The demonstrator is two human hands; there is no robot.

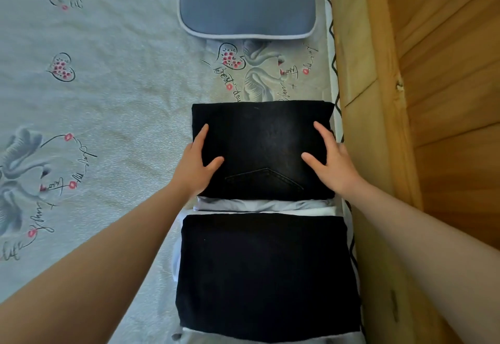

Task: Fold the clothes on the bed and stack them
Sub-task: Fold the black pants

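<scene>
Two folded stacks are lying along the right edge of the bed (108,100), which is carrying a pale bedsheet printed with swans, hearts and script.

The far stack is topped by folded black jeans (262,149), with a stitched pocket outline showing near their near edge. Beneath them, folded white garments (259,205) are showing as a pale band along the near side of the stack.

The left hand (196,163) is resting on the left edge of the black jeans. Its fingers are lying straight along the fabric and the thumb is spreading inward across the top, so the grip is open and pressing flat, not pinching. The right hand (331,159) is resting on the right edge of the same jeans in a mirrored pose, with fingers extended, thumb pointing inward and the grip likewise open. Both forearms are reaching in from the near edge of the view.

The near stack is sitting just beside the far one, touching or almost touching it. A folded black garment (266,276) is forming its top layer, and white fabric is showing at its left side and near edge.

A blue-grey pillow (246,0) with pale piping is lying near the far right corner of the bed, well apart from the stacks. A wooden panel wall (446,100) is running along the right edge of the bed.
</scene>
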